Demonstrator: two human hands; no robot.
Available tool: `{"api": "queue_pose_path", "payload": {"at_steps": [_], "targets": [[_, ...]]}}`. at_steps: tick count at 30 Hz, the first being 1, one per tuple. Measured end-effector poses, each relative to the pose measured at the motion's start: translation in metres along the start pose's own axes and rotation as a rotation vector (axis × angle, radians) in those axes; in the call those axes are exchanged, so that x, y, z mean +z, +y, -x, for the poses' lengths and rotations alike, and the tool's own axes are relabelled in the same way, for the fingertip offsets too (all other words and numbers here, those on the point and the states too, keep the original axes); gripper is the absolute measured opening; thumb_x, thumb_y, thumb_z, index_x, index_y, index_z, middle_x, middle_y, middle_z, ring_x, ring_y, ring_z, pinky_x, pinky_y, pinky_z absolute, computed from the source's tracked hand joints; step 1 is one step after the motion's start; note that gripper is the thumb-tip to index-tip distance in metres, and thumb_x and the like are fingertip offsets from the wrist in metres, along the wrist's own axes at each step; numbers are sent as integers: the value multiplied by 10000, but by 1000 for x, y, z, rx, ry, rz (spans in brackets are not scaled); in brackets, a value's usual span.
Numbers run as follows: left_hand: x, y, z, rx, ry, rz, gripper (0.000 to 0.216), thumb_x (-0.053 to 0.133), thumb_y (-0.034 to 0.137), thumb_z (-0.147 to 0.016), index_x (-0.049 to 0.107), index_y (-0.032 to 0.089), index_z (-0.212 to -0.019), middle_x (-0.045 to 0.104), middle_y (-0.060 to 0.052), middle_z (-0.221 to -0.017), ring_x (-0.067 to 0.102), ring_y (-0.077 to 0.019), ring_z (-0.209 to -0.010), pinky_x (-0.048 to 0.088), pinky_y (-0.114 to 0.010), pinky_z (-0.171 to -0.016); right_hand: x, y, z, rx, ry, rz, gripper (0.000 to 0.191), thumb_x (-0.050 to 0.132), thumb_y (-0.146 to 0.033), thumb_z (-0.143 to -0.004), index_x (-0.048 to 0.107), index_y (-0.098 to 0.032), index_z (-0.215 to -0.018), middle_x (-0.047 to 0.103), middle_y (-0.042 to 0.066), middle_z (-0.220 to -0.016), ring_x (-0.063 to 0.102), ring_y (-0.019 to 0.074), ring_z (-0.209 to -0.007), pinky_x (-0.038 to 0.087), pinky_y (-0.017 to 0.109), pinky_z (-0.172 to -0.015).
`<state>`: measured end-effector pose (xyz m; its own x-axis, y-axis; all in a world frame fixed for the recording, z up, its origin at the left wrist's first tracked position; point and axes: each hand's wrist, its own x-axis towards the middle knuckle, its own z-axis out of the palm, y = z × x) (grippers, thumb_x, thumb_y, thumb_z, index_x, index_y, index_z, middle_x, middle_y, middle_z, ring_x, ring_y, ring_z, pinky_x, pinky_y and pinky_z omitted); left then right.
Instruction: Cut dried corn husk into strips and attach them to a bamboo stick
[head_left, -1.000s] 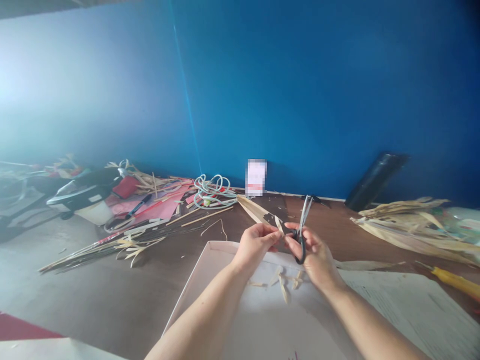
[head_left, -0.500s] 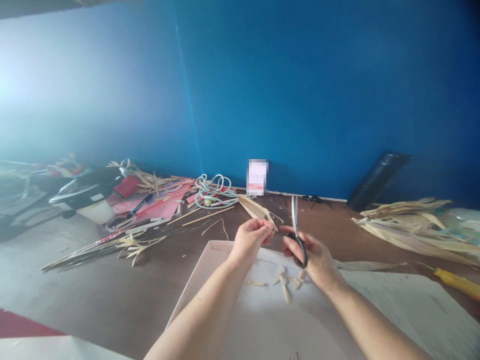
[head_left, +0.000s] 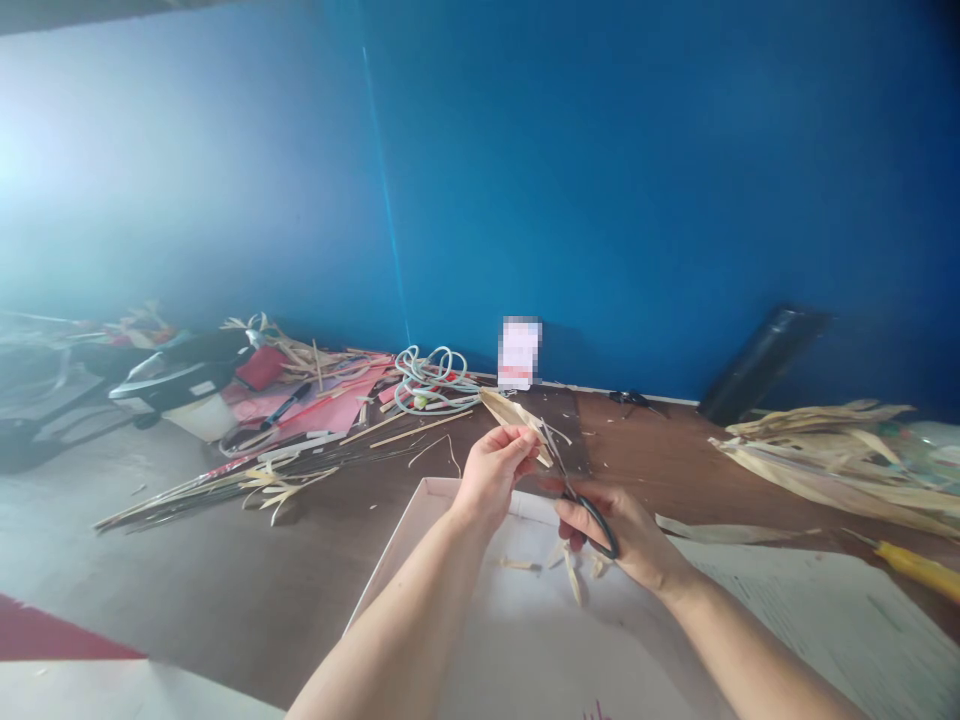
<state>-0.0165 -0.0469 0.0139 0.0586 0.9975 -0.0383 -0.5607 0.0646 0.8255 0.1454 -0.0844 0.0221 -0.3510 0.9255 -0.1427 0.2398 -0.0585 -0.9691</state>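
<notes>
My left hand (head_left: 496, 472) is closed in a pinch on a pale, dry piece of corn husk (head_left: 504, 408), whose pointed end reaches toward the wall. Black-handled scissors (head_left: 597, 522) are gripped in my right hand (head_left: 626, 535). Their blades point up and left and meet the husk beside my left fingertips. Below both hands lies a shallow white box (head_left: 401, 545) holding several small husk scraps (head_left: 574, 578). Whether the blades are closed on the husk I cannot make out.
Dried husks (head_left: 802, 450) and a dark roll (head_left: 761, 362) lie at right, near a yellow-handled tool (head_left: 915, 570) and a printed sheet (head_left: 810, 605). At left are a coiled pale cable (head_left: 431, 378), pink paper (head_left: 360, 395) and thin sticks (head_left: 225, 490). A blue wall stands behind.
The scissors have tilted left, and their blades have come from upright and apart to the husk at my left fingers. My left hand still pinches the husk.
</notes>
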Motion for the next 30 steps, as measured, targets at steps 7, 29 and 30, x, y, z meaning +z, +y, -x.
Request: {"api": "queue_pose_path", "payload": {"at_steps": [7, 29, 30], "targets": [[0, -1, -1, 6, 10, -7, 272, 756, 315, -621, 637, 110, -753, 559, -5, -708, 487, -49, -622, 394, -164, -598, 0, 5, -2, -24, 13, -11, 459, 677, -406, -728, 653, -140, -1102, 607, 12, -629, 582, 143, -559, 468, 250, -514], [1, 0, 0, -18, 9, 28, 294, 771, 326, -604, 632, 106, -742, 547, -3, -697, 474, -40, -601, 386, -159, -580, 2, 16, -7, -53, 62, -34, 456, 673, -387, -745, 639, -138, -1125, 555, -15, -571, 534, 120, -502, 468, 255, -501], [1, 0, 0, -18, 8, 32, 295, 771, 327, -603, 633, 107, -742, 547, -2, -697, 473, -40, -600, 385, -160, -581, 3, 16, -6, -52, 66, -30, 456, 668, -393, -749, 638, -138, -1127, 554, -15, -569, 533, 119, -501, 468, 255, -502]]}}
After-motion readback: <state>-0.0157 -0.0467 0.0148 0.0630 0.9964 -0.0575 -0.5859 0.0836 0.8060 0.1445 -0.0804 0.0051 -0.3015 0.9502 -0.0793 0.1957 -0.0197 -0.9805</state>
